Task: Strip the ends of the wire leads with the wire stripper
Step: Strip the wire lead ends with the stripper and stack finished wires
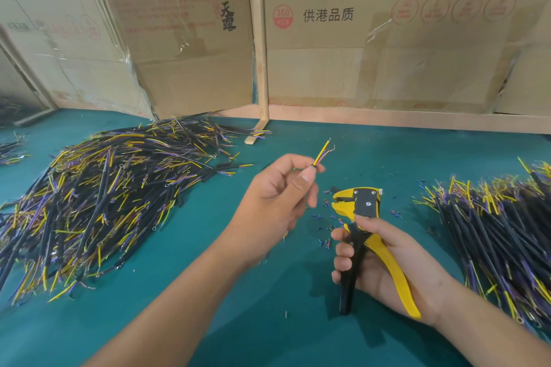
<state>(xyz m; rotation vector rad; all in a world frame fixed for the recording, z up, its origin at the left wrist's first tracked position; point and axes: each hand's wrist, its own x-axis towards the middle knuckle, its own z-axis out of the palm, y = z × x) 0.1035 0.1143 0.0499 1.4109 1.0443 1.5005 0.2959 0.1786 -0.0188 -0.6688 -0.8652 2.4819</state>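
Fingers [310, 171] above green tabletop [268, 322]

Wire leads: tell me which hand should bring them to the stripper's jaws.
Left. The left hand already pinches the wire leads, tips free just above the wire stripper. The right hand is wrapped round its handles.

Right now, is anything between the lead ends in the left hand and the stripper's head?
Nothing visible. The left hand pinches the wire lead with its ends up in the air; the wire stripper sits in the right hand, lower and to the right. Only open air over scattered insulation bits lies between them.
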